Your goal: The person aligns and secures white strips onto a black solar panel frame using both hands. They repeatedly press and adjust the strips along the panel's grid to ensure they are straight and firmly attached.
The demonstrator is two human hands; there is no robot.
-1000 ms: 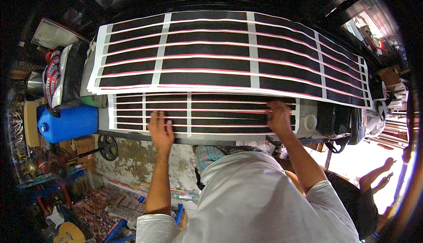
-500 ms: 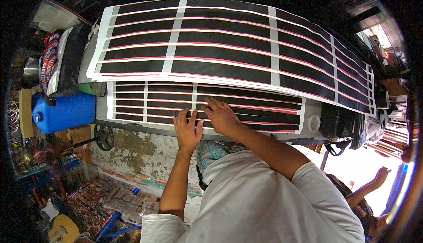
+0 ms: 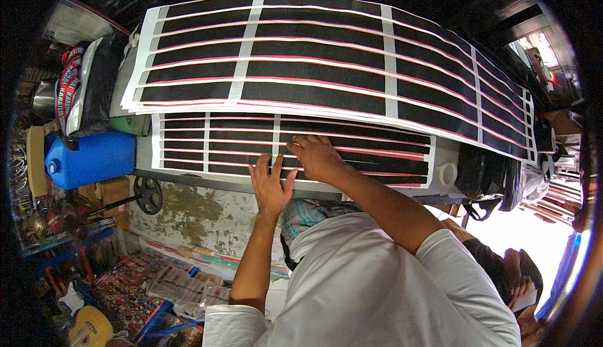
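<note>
Black ribbed strips [image 3: 241, 136] with white and red lines between them lie side by side on a white backing sheet, held by pale cross bands. My left hand [image 3: 271, 187] rests on the lower strips near the sheet's front edge, fingers spread. Close beside it, my right hand [image 3: 318, 158] lies palm down, its fingertips touching the strips just right of a cross band. Neither hand appears to hold anything, though the right palm's underside is hidden. Behind them a larger stack of similar striped sheets [image 3: 314, 64] overlaps the far edge of this one.
A roll of pale tape [image 3: 448, 174] stands at the table's right, near black plastic bags [image 3: 483, 174]. To the left are a blue jerrycan [image 3: 94, 160] and a black handwheel [image 3: 148, 196]. Another person [image 3: 518, 278] is at the lower right by the bright opening.
My right hand has shifted slightly up and right along the strips, and my left hand a little to the right. The other person's raised arm at lower right has come down.
</note>
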